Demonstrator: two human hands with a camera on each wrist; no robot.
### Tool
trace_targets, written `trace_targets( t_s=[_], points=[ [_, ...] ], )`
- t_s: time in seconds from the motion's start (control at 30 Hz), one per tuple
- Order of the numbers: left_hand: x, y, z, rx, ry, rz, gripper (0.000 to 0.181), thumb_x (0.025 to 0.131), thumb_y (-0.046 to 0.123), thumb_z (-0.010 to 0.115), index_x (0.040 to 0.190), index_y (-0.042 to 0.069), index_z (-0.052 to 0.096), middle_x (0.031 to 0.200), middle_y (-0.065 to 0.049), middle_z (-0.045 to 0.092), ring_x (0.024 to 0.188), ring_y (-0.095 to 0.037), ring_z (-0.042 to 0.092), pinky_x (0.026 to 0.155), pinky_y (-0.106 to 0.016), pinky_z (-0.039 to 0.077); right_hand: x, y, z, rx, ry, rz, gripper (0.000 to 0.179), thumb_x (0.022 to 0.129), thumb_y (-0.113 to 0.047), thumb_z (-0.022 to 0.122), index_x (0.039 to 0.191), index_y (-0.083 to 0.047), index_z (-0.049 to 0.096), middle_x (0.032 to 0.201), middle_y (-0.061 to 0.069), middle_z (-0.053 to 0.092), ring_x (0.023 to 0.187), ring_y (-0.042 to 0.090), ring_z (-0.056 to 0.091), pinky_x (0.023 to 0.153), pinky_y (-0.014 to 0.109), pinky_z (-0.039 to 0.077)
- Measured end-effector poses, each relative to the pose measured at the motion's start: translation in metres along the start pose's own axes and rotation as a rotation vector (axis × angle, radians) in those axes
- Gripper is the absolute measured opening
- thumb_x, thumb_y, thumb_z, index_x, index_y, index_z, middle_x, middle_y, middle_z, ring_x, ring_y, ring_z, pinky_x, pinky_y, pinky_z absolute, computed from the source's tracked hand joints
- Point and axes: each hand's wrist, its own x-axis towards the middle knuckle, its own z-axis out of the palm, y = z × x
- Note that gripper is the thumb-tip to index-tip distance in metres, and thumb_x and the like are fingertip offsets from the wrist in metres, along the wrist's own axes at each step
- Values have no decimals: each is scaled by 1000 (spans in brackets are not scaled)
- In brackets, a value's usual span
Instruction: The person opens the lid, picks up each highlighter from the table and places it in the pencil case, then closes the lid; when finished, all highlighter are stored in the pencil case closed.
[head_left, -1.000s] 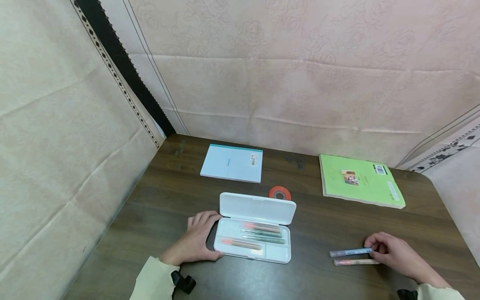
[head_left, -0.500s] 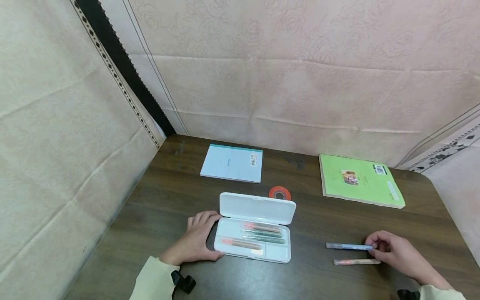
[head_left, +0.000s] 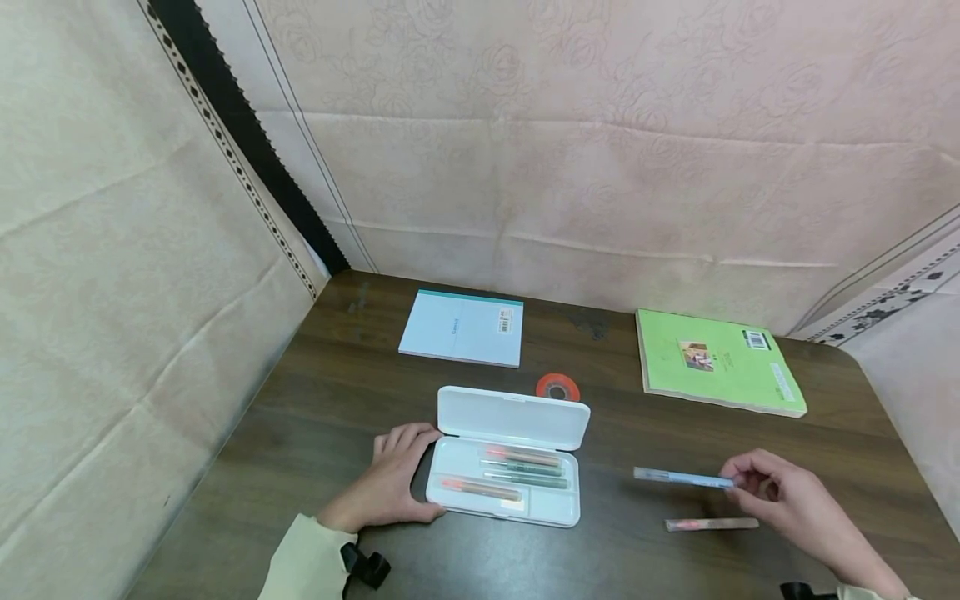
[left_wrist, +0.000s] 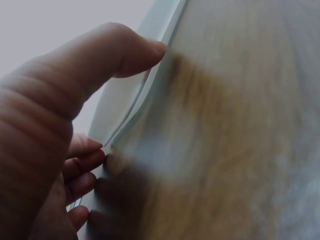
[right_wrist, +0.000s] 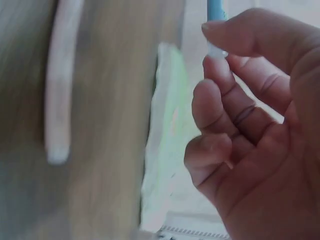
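A white pencil case [head_left: 551, 504] lies with its lid raised, several pens [head_left: 525, 467] inside. My left hand [head_left: 393, 479] holds the case's left end, thumb at the near corner and fingers at the back; in the left wrist view the thumb presses on the case's edge [left_wrist: 117, 107]. Over at the right, my right hand [head_left: 780, 504] pinches a blue pen [head_left: 682, 477] by its right end, above the table; thumb and forefinger close on that end in the right wrist view. A pinkish pen [head_left: 708, 524] lies on the table just below it.
A red tape roll [head_left: 557, 387] sits right behind the raised lid. Farther back are a light-blue notebook [head_left: 461, 327] and, to the right, a green book [head_left: 720, 362]. Patterned cloth [head_left: 562, 167] hangs behind the dark wooden table [head_left: 322, 400].
My right hand has lifted the blue pen and carried it a little up and left, away from the pinkish pen. The left hand and the case stay put.
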Motion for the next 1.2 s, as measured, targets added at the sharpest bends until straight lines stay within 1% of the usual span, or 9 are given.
trace_targets(
  t_s=[0.17, 0.23, 0.43, 0.5, 0.67, 0.73, 0.83, 0.97, 1.2],
  points=[
    [0, -1, 1, 0, 2, 3, 88, 67, 52, 82, 139, 15, 48, 140, -7, 45, 125, -28, 37, 91, -47, 27, 7, -26, 9, -18, 41, 2, 39, 72, 7, 79, 90, -24, 64, 80, -16, 58, 68, -3, 51, 57, 15, 36],
    [0, -1, 1, 1, 2, 4, 88, 67, 52, 82, 140, 15, 48, 140, -7, 45, 126, -28, 37, 91, -47, 27, 10, -36, 15, -14, 42, 12, 38, 73, 5, 80, 89, -25, 64, 80, -16, 57, 68, -3, 50, 56, 16, 35],
    [-1, 0, 0, 8, 11, 12, 88, 67, 52, 82, 140, 15, 48, 140, -7, 45, 126, -28, 38, 90, -46, 27, 21, -65, 39, 8, 24, -18, 36, 72, 3, 80, 87, -26, 65, 80, -17, 57, 69, -4, 51, 55, 20, 39],
    [-1, 0, 0, 8, 13, 14, 88, 67, 52, 82, 139, 15, 49, 140, -7, 46, 125, -28, 38, 90, -45, 27, 26, -75, 49, 26, -2, -1, 34, 73, 2, 80, 86, -25, 65, 80, -17, 57, 68, -4, 51, 56, 21, 41],
    [-1, 0, 0, 5, 10, 11, 88, 67, 53, 82, 139, 15, 49, 139, -7, 46, 125, -28, 38, 90, -46, 27, 40, -98, 74, 57, -107, 98, 25, 76, -2, 78, 85, -22, 65, 80, -13, 55, 70, -1, 50, 60, 22, 45],
    [-1, 0, -1, 2, 7, 10, 88, 67, 53, 81, 139, 15, 49, 139, -7, 45, 125, -28, 38, 90, -46, 27, 46, -106, 84, 64, -139, 121, 23, 77, -4, 77, 85, -21, 65, 80, -11, 55, 70, -1, 50, 61, 21, 46],
    [-1, 1, -1, -1, 5, 8, 88, 68, 53, 82, 140, 15, 48, 140, -7, 45, 125, -28, 38, 90, -46, 27, 51, -116, 99, 68, -167, 117, 20, 77, -4, 75, 84, -20, 65, 79, -10, 53, 69, 0, 49, 60, 20, 44],
    [-1, 1, -1, 2, 4, 5, 88, 67, 52, 82, 140, 15, 48, 140, -7, 45, 126, -28, 38, 91, -46, 27, 56, -128, 116, 67, -193, 85, 20, 76, -4, 74, 82, -20, 63, 76, -8, 51, 66, 2, 47, 58, 19, 40],
    [-1, 1, -1, -5, 7, 6, 88, 67, 51, 82, 140, 14, 48, 139, -7, 45, 125, -29, 38, 90, -46, 27, 60, -143, 137, 35, -243, 111, 17, 76, -9, 72, 81, -21, 61, 75, -10, 50, 65, 4, 47, 58, 19, 39]
  ],
)
